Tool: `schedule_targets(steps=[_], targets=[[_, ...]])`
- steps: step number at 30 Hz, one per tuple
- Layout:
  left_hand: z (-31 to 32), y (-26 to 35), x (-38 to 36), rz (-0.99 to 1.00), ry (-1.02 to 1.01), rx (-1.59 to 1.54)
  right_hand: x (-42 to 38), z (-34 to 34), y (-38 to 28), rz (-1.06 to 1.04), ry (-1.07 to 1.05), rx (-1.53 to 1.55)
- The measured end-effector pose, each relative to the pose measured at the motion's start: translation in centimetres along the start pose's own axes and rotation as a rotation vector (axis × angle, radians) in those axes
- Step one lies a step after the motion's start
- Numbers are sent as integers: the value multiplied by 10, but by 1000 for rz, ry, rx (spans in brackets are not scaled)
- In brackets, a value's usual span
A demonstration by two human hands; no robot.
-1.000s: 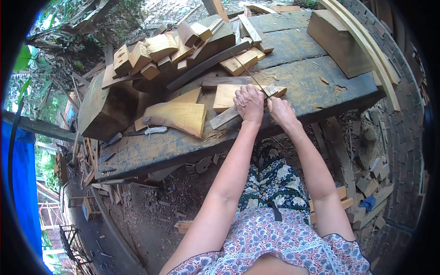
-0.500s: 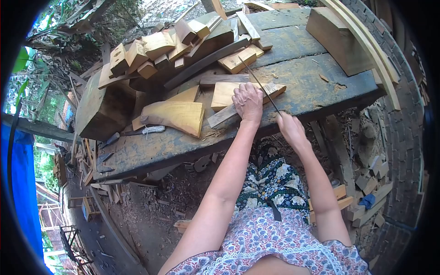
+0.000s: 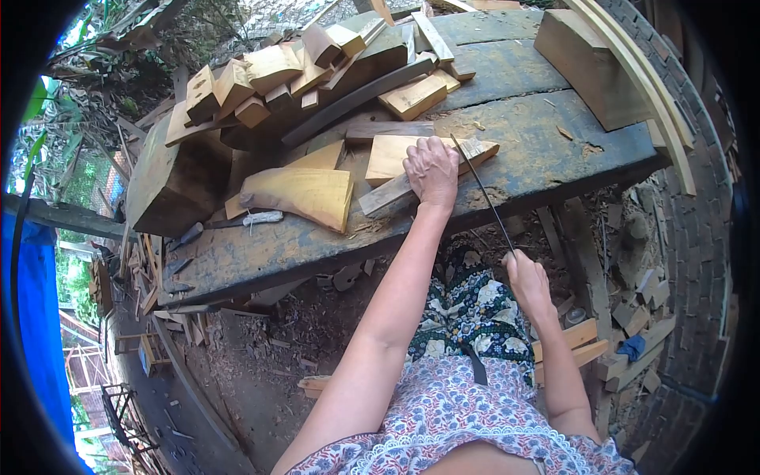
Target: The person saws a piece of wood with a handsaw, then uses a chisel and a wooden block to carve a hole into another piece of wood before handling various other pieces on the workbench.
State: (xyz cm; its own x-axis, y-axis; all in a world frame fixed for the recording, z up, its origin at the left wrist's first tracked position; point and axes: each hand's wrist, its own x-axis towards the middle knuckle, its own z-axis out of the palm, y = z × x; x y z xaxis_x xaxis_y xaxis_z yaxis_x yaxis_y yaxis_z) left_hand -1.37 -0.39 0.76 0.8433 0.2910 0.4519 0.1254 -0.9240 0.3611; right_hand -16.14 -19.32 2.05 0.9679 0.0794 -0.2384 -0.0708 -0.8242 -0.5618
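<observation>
My left hand (image 3: pixel 432 170) presses down on a narrow wood strip (image 3: pixel 385 195), its fingers bent over the wood. Beside and beneath the strip lies a pale wood block (image 3: pixel 385 155) on the dark workbench (image 3: pixel 229 265). In my right hand (image 3: pixel 526 277), below the bench's front edge, is the end of a long thin saw (image 3: pixel 491 203). The saw's dark blade slants up and left across the wood, just right of my left hand. Its handle is hidden by my fingers.
A curved yellow wood piece (image 3: pixel 305 194) lies left on the bench. Several cut blocks (image 3: pixel 273 66) are stacked behind it. A large block (image 3: pixel 590 67) stands at the right, near long curved strips (image 3: pixel 645 75). Wood scraps (image 3: pixel 637 356) lie below right.
My right hand has moved down and to the right, drawing the saw back toward my body. My left hand stays in nearly the same place on the wood.
</observation>
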Motion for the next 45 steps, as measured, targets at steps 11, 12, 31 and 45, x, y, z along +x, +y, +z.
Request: schedule_targets(steps=[11, 12, 31, 45], targets=[[-2, 0, 0, 0, 11, -12, 134, -3, -81, -171, 91, -111], [-1, 1, -1, -2, 0, -17, 131, -3, -79, -167, 91, -111], [1, -2, -1, 24, 56, -11, 134, 6, -72, -214, 137, -128], [9, 2, -3, 8, 74, -30, 130, 1, -76, -100, 76, -131]])
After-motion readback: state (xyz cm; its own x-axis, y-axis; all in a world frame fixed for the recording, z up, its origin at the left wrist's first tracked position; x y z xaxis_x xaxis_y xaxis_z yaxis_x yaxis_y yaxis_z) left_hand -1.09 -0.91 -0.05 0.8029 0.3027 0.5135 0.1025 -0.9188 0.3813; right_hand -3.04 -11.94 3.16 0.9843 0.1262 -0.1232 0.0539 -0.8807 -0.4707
